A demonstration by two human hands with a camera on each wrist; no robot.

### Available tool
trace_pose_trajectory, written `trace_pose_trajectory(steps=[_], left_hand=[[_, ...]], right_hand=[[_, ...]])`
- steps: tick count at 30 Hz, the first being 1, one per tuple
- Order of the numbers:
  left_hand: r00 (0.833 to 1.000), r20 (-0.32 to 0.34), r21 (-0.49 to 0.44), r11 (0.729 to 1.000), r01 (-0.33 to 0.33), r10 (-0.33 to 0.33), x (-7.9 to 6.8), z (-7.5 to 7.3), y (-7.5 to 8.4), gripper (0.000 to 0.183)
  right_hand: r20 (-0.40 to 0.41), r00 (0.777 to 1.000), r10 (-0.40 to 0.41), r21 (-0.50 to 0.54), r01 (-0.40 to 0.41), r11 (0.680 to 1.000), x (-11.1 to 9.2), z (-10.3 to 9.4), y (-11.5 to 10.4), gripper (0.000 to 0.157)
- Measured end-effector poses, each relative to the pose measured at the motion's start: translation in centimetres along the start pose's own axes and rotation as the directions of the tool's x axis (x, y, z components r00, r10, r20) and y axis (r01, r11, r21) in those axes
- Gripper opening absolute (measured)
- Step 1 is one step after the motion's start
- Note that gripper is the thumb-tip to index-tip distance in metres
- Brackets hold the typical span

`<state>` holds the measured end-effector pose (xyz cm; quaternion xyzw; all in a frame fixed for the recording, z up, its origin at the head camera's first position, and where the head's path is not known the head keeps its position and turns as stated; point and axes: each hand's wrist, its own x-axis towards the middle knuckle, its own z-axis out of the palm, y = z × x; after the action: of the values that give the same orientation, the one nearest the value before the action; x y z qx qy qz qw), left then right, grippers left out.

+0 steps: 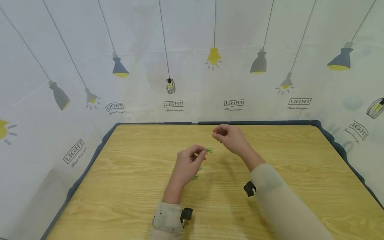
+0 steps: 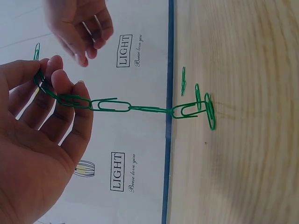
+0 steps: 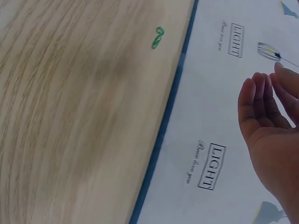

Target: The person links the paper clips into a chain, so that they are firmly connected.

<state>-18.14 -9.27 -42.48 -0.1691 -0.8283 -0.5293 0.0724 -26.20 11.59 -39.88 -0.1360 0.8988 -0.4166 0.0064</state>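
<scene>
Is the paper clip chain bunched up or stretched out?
Stretched out: below the left hand, the chain hangs in a line; whether its end touches the table is unclear.

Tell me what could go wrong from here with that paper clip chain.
Slip: the chain hangs from the left hand, with no visible support from the right hand, so a loosened grip might drop it.

Snag: in the left wrist view, its lower end overlaps other clips. I can't tell whether they touch, but moving it could catch or drag them.
</scene>
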Motion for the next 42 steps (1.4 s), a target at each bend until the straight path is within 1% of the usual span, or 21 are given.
trace_pose_trajectory(steps=[6, 9, 15, 19, 25, 28, 35, 42], left_hand=[[1.000, -0.005, 0.021, 0.999, 0.031, -0.031, -0.1, 0.1, -0.2, 0.022], [1.000, -0.007, 0.024, 0.999, 0.028, -0.028, 0.0, 0.1, -0.3, 0.022], [1.000, -0.007, 0.017, 1.000, 0.025, -0.025, 0.0, 0.2, -0.4, 0.020], [1.000, -0.010, 0.014, 1.000, 0.024, -0.024, 0.0, 0.2, -0.4, 0.019], [1.000, -0.006, 0.001, 1.000, 0.021, -0.021, 0.0, 0.2, -0.5, 0.019], [1.000, -0.002, -0.001, 1.000, 0.019, -0.019, 0.0, 0.3, -0.6, 0.019], [1.000, 0.003, -0.009, 1.000, 0.015, -0.015, 0.0, 0.4, -0.7, 0.019], [1.000, -0.002, 0.007, 1.000, 0.016, -0.016, -0.1, 0.4, -0.7, 0.019]], right_hand=[[0.049, 0.998, 0.050, 0.057, -0.052, 0.997, 1.5, 0.9, 1.5, 0.032], [0.066, 0.996, 0.066, 0.063, -0.070, 0.996, 2.0, 1.6, 2.2, 0.032], [0.093, 0.992, 0.081, 0.052, -0.086, 0.995, 2.2, 3.1, 3.4, 0.036], [0.112, 0.989, 0.101, 0.044, -0.107, 0.993, 2.1, 4.0, 3.9, 0.035], [0.205, 0.968, 0.145, 0.039, -0.156, 0.987, 1.9, 4.8, 4.6, 0.033], [0.228, 0.959, 0.169, 0.019, -0.178, 0.984, 1.9, 5.0, 5.2, 0.032], [0.207, 0.962, 0.179, -0.008, -0.181, 0.983, 1.8, 5.4, 6.0, 0.031], [0.240, 0.958, 0.160, -0.034, -0.156, 0.987, 1.8, 5.4, 5.9, 0.034]])
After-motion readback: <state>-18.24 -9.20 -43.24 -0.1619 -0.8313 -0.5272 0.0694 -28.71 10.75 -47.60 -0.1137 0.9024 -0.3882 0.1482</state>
